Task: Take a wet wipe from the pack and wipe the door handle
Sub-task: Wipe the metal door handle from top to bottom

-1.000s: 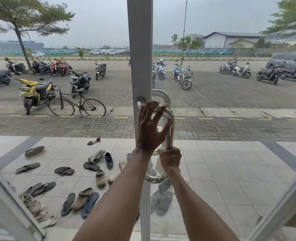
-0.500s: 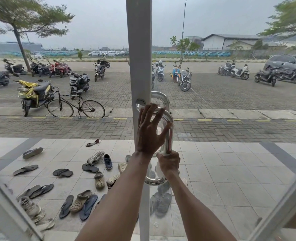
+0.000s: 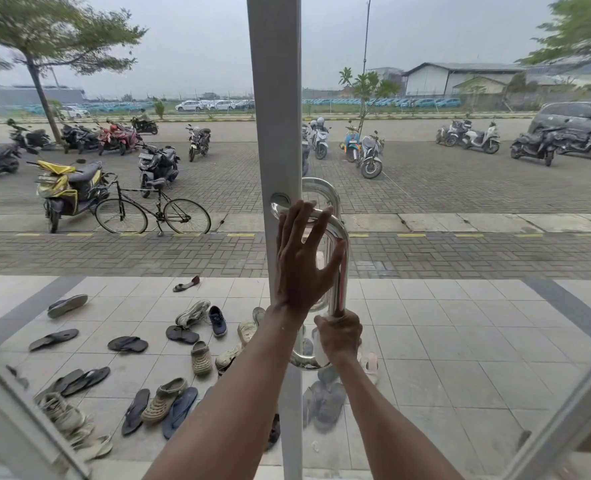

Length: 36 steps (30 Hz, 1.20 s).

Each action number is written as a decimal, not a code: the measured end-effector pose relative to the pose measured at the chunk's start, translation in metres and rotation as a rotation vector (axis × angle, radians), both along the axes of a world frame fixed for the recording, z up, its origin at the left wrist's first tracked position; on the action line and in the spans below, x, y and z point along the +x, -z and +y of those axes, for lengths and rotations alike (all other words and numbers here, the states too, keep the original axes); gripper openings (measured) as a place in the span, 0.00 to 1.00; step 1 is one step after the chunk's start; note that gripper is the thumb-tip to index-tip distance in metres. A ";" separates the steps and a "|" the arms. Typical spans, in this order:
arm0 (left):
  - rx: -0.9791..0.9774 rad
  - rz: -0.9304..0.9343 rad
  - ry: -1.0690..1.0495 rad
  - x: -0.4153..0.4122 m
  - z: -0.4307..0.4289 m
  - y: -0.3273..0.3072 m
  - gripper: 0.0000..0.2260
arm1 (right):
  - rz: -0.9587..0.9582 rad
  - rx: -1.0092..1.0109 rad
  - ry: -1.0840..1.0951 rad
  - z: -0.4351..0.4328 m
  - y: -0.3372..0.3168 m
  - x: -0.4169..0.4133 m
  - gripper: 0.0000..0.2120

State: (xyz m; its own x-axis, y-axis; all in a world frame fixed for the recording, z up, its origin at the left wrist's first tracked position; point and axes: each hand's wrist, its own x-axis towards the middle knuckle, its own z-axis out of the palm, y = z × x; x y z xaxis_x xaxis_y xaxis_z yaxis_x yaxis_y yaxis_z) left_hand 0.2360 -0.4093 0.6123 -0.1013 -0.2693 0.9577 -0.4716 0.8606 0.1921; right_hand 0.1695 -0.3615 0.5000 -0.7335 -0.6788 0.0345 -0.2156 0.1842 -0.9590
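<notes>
Right hand (image 3: 340,336): fist closed round white wet wipe (image 3: 319,348) on curved chrome door handle (image 3: 337,271); twist while sliding upward.
Left hand (image 3: 299,268): fingers spread, flat against the door, bracing.

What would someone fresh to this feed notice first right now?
Dead centre, two bare hands work a shiny chrome door handle on the white door frame: the left hand spread open against the upper part, the right hand closed low on the bar with something white, likely the wipe. Through the glass, scattered sandals and shoes litter the tiled porch at lower left.
</notes>
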 end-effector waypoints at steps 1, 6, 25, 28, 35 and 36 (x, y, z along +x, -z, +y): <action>-0.005 0.004 -0.002 -0.001 0.001 0.001 0.22 | 0.008 0.001 0.002 0.000 0.002 0.000 0.12; 0.008 0.003 0.000 0.000 0.012 0.014 0.23 | 0.000 0.020 -0.003 0.000 0.021 0.000 0.15; 0.815 -0.205 -0.058 0.021 0.051 0.174 0.16 | -0.006 0.062 -0.068 -0.007 0.047 -0.005 0.15; 0.856 -0.099 -0.014 0.013 0.056 0.167 0.10 | -0.002 0.051 -0.068 -0.003 0.030 -0.003 0.14; 0.927 0.082 0.077 -0.007 0.058 0.173 0.12 | 0.016 0.074 -0.073 0.000 0.009 -0.006 0.12; 0.932 0.092 0.069 -0.008 0.060 0.175 0.13 | 0.019 0.081 -0.076 0.001 0.008 -0.007 0.12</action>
State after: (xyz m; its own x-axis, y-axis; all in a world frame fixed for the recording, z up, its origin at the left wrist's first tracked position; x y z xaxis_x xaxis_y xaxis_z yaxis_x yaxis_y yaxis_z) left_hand 0.2284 -0.3498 0.4369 -0.0800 -0.9281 0.3636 -0.3736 0.3661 0.8523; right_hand 0.1629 -0.3609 0.4917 -0.6792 -0.7339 -0.0095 -0.2498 0.2433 -0.9372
